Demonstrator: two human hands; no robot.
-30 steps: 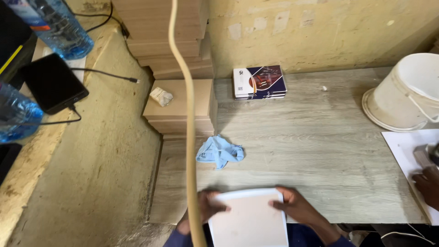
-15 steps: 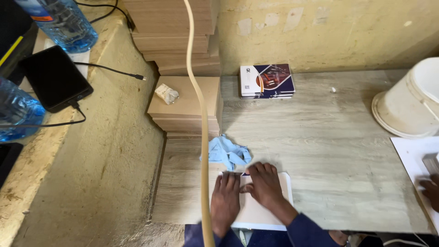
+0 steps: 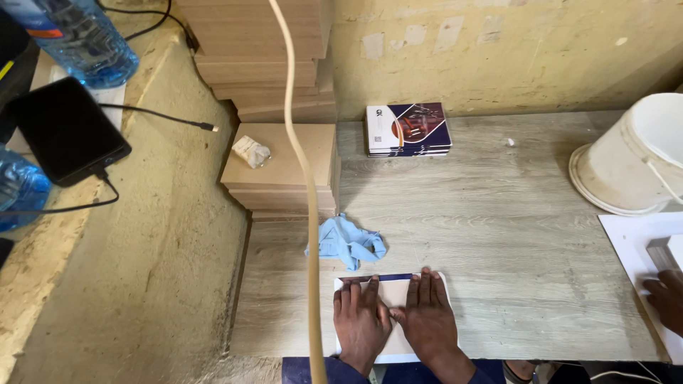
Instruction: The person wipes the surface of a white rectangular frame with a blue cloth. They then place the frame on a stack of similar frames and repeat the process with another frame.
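Both my hands lie flat, palms down, side by side on a white sheet (image 3: 390, 290) with a dark blue far edge, at the near edge of the grey wooden table (image 3: 512, 235). My left hand (image 3: 361, 319) presses the sheet's left half and my right hand (image 3: 425, 318) the right half, fingers together and pointing away from me. A crumpled light blue cloth (image 3: 346, 242) lies just beyond the sheet, to the left.
A stack of dark blue printed cards (image 3: 408, 129) sits by the wall. Brown boards (image 3: 283, 167) are stacked at left, with a crumpled paper (image 3: 252, 151) on top. A white bucket (image 3: 635, 158) lies at right. Another person's hand (image 3: 666, 299) rests on white paper. A tan cord (image 3: 302, 178) hangs in front.
A second ago my hands held the white sheet by its sides near me. Now the sheet lies on the table with both palms flat on top, pressing it.
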